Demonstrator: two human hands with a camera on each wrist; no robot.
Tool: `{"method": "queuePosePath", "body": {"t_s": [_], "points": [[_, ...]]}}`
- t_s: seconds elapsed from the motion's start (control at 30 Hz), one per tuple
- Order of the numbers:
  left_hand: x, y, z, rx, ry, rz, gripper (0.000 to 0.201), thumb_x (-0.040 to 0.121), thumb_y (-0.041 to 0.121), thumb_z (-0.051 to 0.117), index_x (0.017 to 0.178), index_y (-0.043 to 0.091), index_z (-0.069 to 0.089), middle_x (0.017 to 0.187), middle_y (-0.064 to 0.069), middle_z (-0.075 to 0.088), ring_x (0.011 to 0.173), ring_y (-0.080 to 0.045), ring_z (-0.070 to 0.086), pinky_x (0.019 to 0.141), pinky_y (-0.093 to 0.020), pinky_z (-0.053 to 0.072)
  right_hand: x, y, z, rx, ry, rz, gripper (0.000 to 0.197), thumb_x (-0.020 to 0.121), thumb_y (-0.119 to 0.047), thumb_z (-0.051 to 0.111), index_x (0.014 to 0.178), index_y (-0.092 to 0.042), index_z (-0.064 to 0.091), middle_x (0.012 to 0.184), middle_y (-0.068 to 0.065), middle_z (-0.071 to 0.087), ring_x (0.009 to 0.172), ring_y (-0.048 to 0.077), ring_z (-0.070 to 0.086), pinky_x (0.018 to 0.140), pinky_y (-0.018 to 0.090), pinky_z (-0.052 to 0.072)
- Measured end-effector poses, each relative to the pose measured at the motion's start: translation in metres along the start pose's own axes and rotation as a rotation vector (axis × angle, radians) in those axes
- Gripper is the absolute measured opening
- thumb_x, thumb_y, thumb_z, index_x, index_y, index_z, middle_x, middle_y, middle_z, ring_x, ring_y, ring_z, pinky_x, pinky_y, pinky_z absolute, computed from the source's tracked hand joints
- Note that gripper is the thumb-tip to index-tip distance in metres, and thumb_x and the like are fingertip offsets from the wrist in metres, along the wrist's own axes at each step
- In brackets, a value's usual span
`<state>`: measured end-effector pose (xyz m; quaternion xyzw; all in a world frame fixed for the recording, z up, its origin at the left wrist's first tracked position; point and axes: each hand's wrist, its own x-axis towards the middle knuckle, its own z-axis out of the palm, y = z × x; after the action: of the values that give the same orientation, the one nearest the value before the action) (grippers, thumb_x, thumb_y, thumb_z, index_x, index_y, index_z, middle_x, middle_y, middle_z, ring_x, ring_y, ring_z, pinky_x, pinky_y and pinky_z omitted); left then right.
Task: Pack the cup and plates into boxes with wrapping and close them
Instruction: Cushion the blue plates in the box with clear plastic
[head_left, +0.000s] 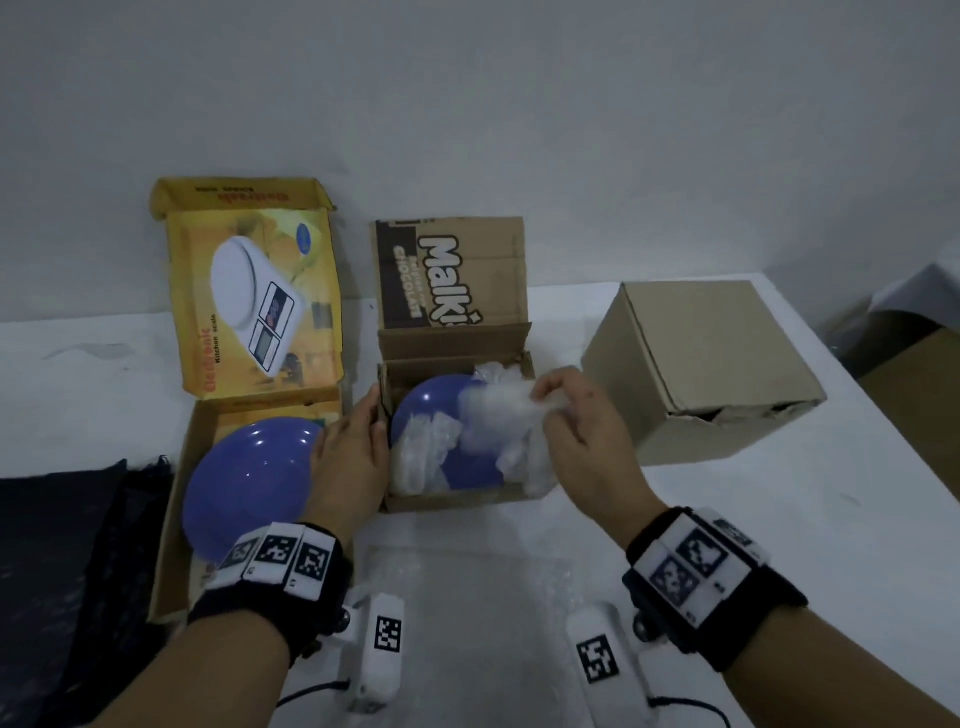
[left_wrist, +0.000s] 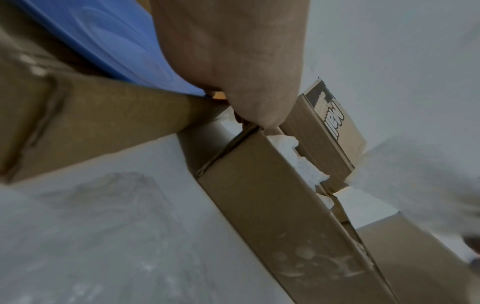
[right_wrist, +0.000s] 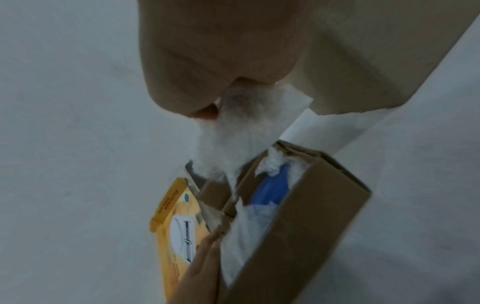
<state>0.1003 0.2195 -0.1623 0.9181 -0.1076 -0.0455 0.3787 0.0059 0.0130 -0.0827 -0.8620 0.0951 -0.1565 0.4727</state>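
An open brown carton (head_left: 447, 501) stands mid-table and holds a blue plate (head_left: 431, 410) partly covered by white wrapping (head_left: 498, 410). My right hand (head_left: 576, 431) pinches a tuft of that wrapping (right_wrist: 233, 139) above the plate (right_wrist: 270, 189). Straight fingers (right_wrist: 205, 263) of my left hand (head_left: 348, 457) press on the carton's left wall, and the thumb (left_wrist: 254, 102) rests at its top corner. A second blue plate (head_left: 249, 483) lies bare in the open yellow scale box (head_left: 260, 296) on the left. No cup is in view.
A closed plain cardboard box (head_left: 701, 364) stands to the right, close to my right hand. A clear bubble-wrap sheet (head_left: 467, 582) lies on the white table in front of the carton. Dark cloth (head_left: 62, 545) covers the near left corner. A wall is behind.
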Motion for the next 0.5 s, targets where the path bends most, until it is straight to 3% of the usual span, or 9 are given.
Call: {"method": "queuePosePath", "body": {"t_s": [0.07,0.13,0.17,0.23,0.3,0.37,0.43,0.5], "points": [[-0.001,0.001,0.002,0.017,0.009,-0.003,0.047,0.099,0.018,0.036,0.146,0.026,0.031,0.133,-0.012,0.054,0.123,-0.031,0.046,0.107,-0.049,0.031,0.014,-0.012,0.002,0.019,-0.011,0.023,0.042,0.072,-0.009,0.039,0.111,-0.020,0.049,0.116,0.005,0.039,0.097,0.009,0.044,0.092,0.017,0.041],[-0.001,0.001,0.002,0.027,0.019,0.003,0.047,0.098,0.017,0.037,0.145,0.024,0.032,0.130,-0.011,0.056,0.121,-0.030,0.048,0.106,-0.047,0.032,0.028,-0.022,0.010,-0.073,-0.054,-0.055,0.053,0.075,-0.002,0.042,0.127,-0.012,0.045,0.127,0.006,0.028,0.104,0.004,0.038,0.092,0.004,0.032],[-0.001,0.000,0.002,0.027,0.022,0.002,0.047,0.098,0.017,0.037,0.144,0.023,0.033,0.128,-0.011,0.057,0.120,-0.029,0.048,0.106,-0.046,0.032,0.034,-0.025,0.017,-0.190,-0.072,-0.134,0.056,0.078,0.003,0.043,0.133,-0.008,0.042,0.131,0.007,0.024,0.107,0.009,0.041,0.089,0.006,0.036],[0.000,0.000,0.001,0.019,0.025,-0.015,0.045,0.097,0.017,0.039,0.141,0.023,0.036,0.125,-0.009,0.058,0.118,-0.028,0.049,0.106,-0.047,0.032,0.046,-0.027,0.036,-0.486,-0.127,-0.307,0.062,0.079,0.011,0.046,0.139,-0.002,0.037,0.138,0.009,0.022,0.107,0.028,0.053,0.079,0.024,0.049],[0.002,0.002,0.002,0.013,0.042,-0.054,0.041,0.094,0.018,0.041,0.135,0.023,0.041,0.121,-0.008,0.058,0.115,-0.028,0.050,0.103,-0.047,0.034,0.053,-0.024,0.054,-0.684,-0.247,-0.358,0.071,0.073,0.010,0.059,0.139,-0.004,0.040,0.143,0.015,0.035,0.104,0.033,0.060,0.071,0.032,0.054],[0.003,0.005,0.006,0.035,0.073,-0.091,0.037,0.091,0.018,0.043,0.128,0.021,0.044,0.118,-0.009,0.058,0.111,-0.028,0.050,0.101,-0.046,0.034,0.059,-0.013,0.069,-0.793,-0.331,-0.483,0.069,0.064,0.008,0.069,0.130,0.000,0.052,0.134,0.020,0.051,0.110,0.036,0.060,0.076,0.037,0.056],[0.002,0.007,0.010,0.057,0.095,-0.108,0.039,0.090,0.017,0.043,0.129,0.021,0.043,0.120,-0.008,0.056,0.112,-0.029,0.048,0.103,-0.047,0.032,0.062,-0.006,0.080,-0.831,-0.467,-0.559,0.055,0.068,-0.002,0.068,0.122,-0.002,0.059,0.127,0.017,0.058,0.113,0.036,0.058,0.080,0.046,0.055],[0.001,0.007,0.012,0.074,0.093,-0.104,0.042,0.091,0.017,0.043,0.132,0.023,0.040,0.123,-0.006,0.053,0.116,-0.027,0.045,0.106,-0.046,0.028,0.064,-0.005,0.087,-0.944,-0.566,-0.570,0.048,0.075,-0.017,0.068,0.122,-0.008,0.060,0.126,0.010,0.060,0.116,0.031,0.054,0.087,0.043,0.051]]}}
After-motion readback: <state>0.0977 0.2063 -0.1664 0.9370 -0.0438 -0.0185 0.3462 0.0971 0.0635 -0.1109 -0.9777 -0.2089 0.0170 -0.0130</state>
